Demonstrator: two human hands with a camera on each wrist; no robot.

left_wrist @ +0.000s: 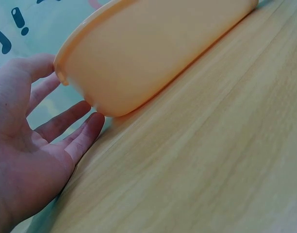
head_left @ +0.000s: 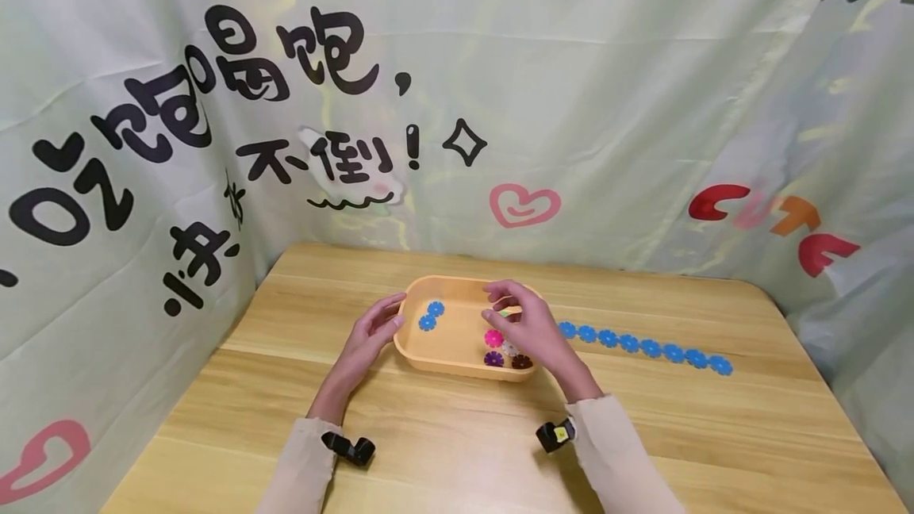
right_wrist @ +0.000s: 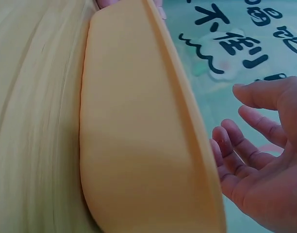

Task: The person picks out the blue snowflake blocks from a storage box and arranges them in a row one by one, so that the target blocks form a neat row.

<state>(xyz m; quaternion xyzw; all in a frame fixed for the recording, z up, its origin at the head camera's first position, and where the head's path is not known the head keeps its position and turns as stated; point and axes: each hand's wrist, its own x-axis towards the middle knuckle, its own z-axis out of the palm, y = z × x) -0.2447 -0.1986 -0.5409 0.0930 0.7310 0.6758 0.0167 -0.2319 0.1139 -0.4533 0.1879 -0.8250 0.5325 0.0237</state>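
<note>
An orange plastic tray [head_left: 457, 372] stands on the table, with two joined blue snowflake discs [head_left: 432, 316] at its left side. Pink [head_left: 494, 338], purple [head_left: 493, 358] and dark brown discs [head_left: 522, 362] lie in its right part, some others there partly hidden by the right hand. My left hand [head_left: 370, 335] rests against the tray's left end, thumb at the rim and fingertips on the outer wall [left_wrist: 114, 82] in the left wrist view. Over the tray's right side hovers my right hand [head_left: 527, 327], fingers loosely bent and apart, nothing between them in the right wrist view [right_wrist: 270, 155].
A row of joined blue discs [head_left: 650, 348] lies on the wooden table [head_left: 457, 450], running right from beside the tray. A printed curtain [head_left: 607, 141] hangs along the table's back and sides. Both wrists carry small black cameras [head_left: 348, 449].
</note>
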